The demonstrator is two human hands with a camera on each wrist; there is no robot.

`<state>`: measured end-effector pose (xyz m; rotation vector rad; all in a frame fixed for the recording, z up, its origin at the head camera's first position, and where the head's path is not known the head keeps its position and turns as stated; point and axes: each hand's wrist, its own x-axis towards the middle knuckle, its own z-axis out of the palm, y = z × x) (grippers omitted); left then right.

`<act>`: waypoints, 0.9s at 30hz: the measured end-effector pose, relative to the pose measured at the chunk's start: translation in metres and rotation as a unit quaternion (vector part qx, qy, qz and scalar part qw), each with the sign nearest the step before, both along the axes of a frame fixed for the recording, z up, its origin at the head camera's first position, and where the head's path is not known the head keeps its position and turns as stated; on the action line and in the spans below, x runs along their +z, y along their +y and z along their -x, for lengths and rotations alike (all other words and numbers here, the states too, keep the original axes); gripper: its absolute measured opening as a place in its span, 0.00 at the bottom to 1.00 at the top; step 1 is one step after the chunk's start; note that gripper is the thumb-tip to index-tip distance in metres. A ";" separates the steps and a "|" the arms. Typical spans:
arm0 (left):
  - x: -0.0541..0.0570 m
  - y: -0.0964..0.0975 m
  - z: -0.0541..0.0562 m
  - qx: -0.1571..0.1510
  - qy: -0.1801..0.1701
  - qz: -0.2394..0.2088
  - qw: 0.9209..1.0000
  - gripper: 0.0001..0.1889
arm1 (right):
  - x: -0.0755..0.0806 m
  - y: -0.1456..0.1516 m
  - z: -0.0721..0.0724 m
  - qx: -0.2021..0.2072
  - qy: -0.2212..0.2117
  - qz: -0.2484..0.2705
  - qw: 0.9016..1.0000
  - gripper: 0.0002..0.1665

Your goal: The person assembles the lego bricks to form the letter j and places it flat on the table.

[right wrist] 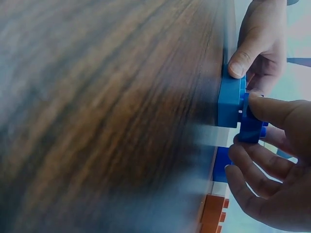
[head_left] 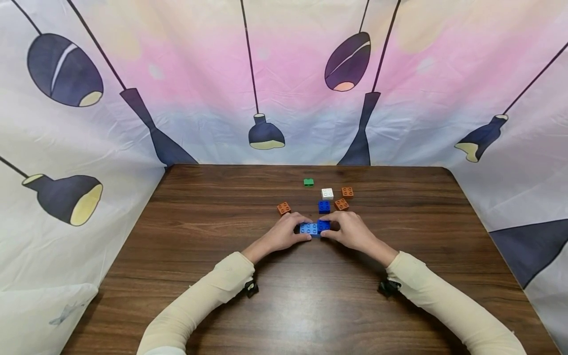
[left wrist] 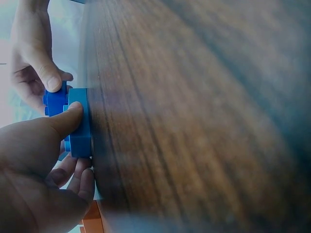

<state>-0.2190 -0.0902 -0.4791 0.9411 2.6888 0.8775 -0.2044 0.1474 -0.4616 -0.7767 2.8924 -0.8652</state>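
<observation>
A long light blue brick (head_left: 308,228) lies studs up on the table, held between the thumb and fingers of my left hand (head_left: 286,231). Between the thumb and fingers of my right hand (head_left: 350,229) is a dark blue brick (right wrist: 251,121), pinched over the right end of the light blue one. In the right wrist view its lower side sits right at the studs, slightly tilted. Just behind the hands stands a second dark blue brick (head_left: 324,206). An orange brick (head_left: 284,208) is close to the left fingers.
Beyond the hands, a white brick (head_left: 327,193), a green brick (head_left: 308,182) and two more orange bricks, one farther back (head_left: 347,191) and one nearer (head_left: 341,204), lie on the brown wooden table (head_left: 213,207). A patterned cloth (head_left: 213,98) hangs behind the table's far edge.
</observation>
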 end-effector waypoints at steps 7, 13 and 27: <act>0.000 0.000 -0.001 0.001 -0.001 0.002 1.000 0.22 | 0.001 -0.001 0.000 0.003 -0.004 -0.001 1.000 0.24; 0.000 0.000 -0.001 -0.002 0.000 -0.001 1.000 0.22 | 0.001 0.001 0.000 0.002 -0.010 -0.006 1.000 0.23; 0.000 0.000 0.000 -0.001 0.001 0.000 1.000 0.22 | 0.003 -0.003 0.001 -0.003 0.000 -0.025 1.000 0.24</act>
